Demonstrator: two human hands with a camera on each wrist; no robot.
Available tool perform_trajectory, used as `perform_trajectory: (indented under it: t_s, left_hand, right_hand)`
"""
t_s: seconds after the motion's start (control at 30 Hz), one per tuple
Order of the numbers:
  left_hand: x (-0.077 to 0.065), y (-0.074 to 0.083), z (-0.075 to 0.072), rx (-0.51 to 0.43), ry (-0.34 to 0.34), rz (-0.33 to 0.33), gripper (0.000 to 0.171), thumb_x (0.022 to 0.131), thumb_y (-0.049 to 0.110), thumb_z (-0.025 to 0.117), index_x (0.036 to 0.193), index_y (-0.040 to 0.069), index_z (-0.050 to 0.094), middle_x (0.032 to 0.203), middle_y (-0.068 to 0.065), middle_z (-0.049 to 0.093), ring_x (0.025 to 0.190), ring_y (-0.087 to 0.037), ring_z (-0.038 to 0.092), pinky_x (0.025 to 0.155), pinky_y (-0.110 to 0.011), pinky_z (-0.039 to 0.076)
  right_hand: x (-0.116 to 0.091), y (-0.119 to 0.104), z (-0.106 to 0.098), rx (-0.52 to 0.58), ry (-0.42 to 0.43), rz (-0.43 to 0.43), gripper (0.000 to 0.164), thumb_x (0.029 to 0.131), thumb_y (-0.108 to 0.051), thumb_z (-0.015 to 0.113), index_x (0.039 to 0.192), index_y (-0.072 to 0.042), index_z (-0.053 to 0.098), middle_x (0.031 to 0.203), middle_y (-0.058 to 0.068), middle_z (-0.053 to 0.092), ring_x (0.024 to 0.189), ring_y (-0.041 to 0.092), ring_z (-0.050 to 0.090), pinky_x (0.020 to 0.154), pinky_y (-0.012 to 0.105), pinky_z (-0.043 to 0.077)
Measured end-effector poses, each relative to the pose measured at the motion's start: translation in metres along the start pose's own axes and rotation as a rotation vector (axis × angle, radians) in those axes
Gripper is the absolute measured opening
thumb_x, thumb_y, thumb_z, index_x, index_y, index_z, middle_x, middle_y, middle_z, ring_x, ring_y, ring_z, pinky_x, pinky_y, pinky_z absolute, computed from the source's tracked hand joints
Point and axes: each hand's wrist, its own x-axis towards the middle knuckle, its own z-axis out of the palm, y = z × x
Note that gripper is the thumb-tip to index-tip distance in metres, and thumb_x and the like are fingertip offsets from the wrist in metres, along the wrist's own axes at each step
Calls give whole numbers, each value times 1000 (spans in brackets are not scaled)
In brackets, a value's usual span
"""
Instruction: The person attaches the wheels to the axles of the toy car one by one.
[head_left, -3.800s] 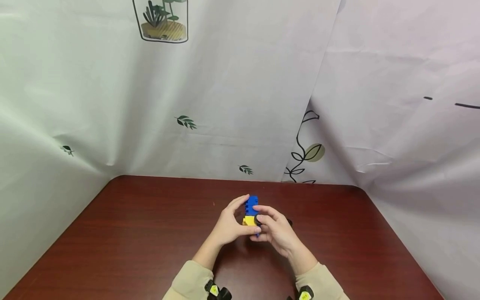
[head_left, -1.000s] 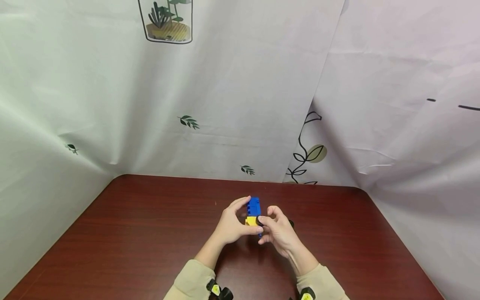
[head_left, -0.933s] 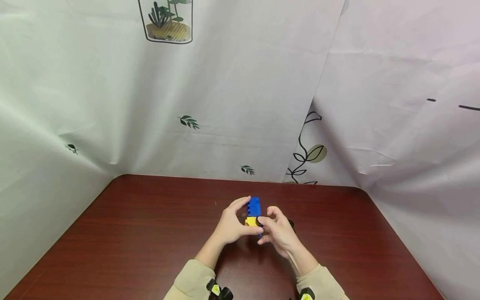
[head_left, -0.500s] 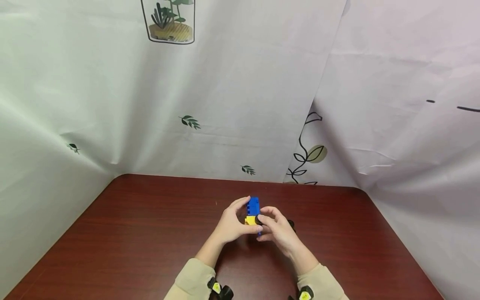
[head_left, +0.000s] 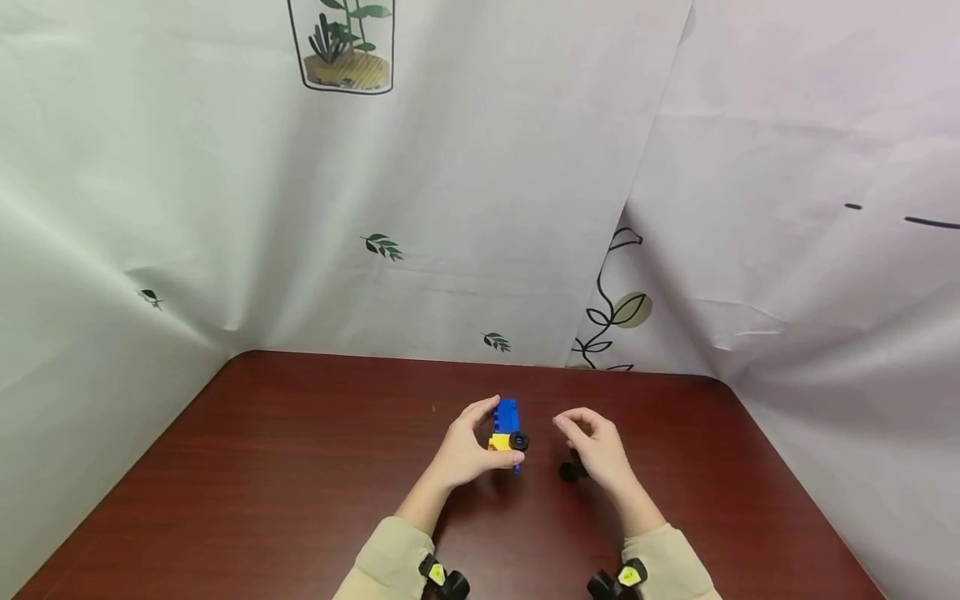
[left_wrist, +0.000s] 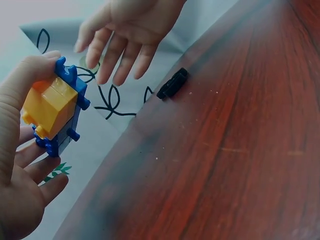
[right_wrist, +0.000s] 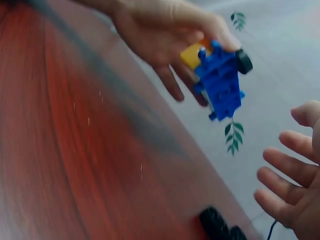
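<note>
My left hand point(head_left: 457, 454) grips a small toy truck point(head_left: 506, 416) above the table, thumb at one end and fingers at the other. It has a blue chassis point(right_wrist: 220, 82) with short side pegs and a yellow block point(left_wrist: 50, 105) on it. One black wheel point(head_left: 518, 442) sits on the truck's right side near the thumb; the left wrist view hides that wheel. To the right, apart from the truck, my right hand point(head_left: 600, 450) holds nothing, its fingers loosely bent. Under it, loose black wheels point(left_wrist: 172, 83) lie on the table.
The dark red wooden table point(head_left: 300, 483) reaches back to a pale printed cloth point(head_left: 465, 167), which hangs behind it and along both sides. Each sleeved forearm wears a black wrist camera point(head_left: 452, 585) low over the front of the table.
My right hand has let go of the wheel on the truck and moved away to the right, over the loose wheels. The left hand keeps its hold on the truck nearly in place.
</note>
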Motion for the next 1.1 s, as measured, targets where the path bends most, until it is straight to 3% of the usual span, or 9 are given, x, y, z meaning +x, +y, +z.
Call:
perform_trajectory:
  t_s: [0.13,0.33,0.5,0.77,1.0,1.1]
  left_hand:
    - [0,-1,0,19,-7,-14,88,71,42,81,144,16,40,145,-10,40,127,-29,48,99,-45,46]
    - [0,-1,0,33,-16,-30,86,71,43,80,144,19,40,145,-9,39,127,-29,46,99,-45,47]
    - [-2,-3,0,19,-23,-29,84,72,40,80,143,18,40,146,-11,38,127,-31,47,97,-45,48]
    - [0,-6,3,-33,-42,-36,82,74,27,81,143,14,40,147,-14,35,128,-33,46,98,-46,47]
    - [-5,21,0,-55,-57,-38,82,75,19,80,142,2,38,144,-24,34,128,-40,44,101,-53,42]
    - [-3,11,2,-55,-44,-32,81,74,21,81,142,6,39,145,-20,36,128,-37,46,101,-50,42]
  right_hand:
    - [2,9,-6,-98,43,-56,20,89,-27,66,97,-8,70,94,7,69,79,16,59,69,24,48]
    - [4,20,-17,-188,26,-58,20,86,-22,69,101,-8,69,97,4,69,78,5,60,69,22,48]
    - [5,30,-23,-284,19,-32,21,85,-23,71,102,-11,69,103,4,69,80,10,58,67,24,45]
    - [6,42,-23,-433,26,7,31,84,-29,72,108,-11,65,108,7,67,99,23,62,82,39,49]
    - [6,45,-21,-519,19,10,34,82,-26,72,108,-6,64,108,13,65,101,30,60,86,47,48]
    - [6,44,-21,-555,29,14,34,81,-28,72,105,-5,65,103,12,65,98,30,59,87,50,45]
